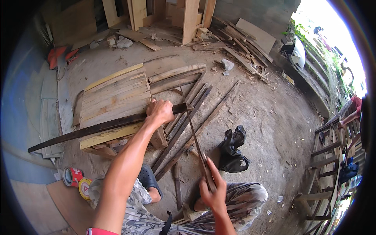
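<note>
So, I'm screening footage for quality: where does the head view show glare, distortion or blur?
Head view: the outdoor area at upper right is blown out white; the slatted wooden frame curves near the dark rim; the saw and right hand look slightly soft.

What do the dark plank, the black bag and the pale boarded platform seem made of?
Dark plank: probably wood, weathered or stained; its surface looks dull and patchy.
Black bag: likely thin plastic, from its glossy, crumpled folds.
Pale boarded platform: apparently bare wood; streaky grain shows.
</note>
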The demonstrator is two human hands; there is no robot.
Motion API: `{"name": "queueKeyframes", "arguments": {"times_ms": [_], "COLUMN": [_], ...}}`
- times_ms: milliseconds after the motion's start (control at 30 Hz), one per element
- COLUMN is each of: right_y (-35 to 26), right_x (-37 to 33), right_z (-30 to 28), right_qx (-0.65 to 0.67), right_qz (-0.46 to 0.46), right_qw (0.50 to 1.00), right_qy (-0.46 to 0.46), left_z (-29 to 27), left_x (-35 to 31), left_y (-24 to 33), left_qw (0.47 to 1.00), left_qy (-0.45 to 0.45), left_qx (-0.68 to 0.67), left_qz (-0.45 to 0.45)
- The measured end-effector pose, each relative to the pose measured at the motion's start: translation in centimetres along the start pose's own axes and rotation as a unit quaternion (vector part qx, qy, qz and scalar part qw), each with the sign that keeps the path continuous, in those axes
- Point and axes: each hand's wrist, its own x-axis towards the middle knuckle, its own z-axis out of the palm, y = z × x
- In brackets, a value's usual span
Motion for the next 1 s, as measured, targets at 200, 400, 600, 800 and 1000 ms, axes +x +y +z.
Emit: {"name": "queueKeyframes", "arguments": {"times_ms": [200,400,600,800,1000], "right_y": [-1.4,-0.9,-0.4,-1.4,0.2], "right_x": [-1.0,12.4,4.9,-3.3,11.2], "right_z": [-1.1,5.0,3.2,-0.5,4.1], "right_qx": [0.009,0.019,0.026,0.006,0.004], "right_qz": [0.017,-0.014,-0.019,0.031,-0.049], "right_qw": [1.000,1.000,0.999,0.999,0.997], "right_qy": [-0.003,0.012,0.018,-0.012,0.060], "left_z": [0.4,-0.3,-0.5,-0.2,-1.8], "left_x": [0.8,1.0,0.4,0.1,0.2], "left_y": [-0.9,-1.1,-0.3,-0.6,1.5], "left_qw": [0.999,0.999,0.998,0.999,0.999], "left_qy": [-0.018,-0.020,-0.037,-0.045,-0.044], "left_qx": [0.016,0.023,-0.024,-0.016,-0.011], "left_qz": [0.031,-0.027,-0.046,-0.019,-0.027]}}
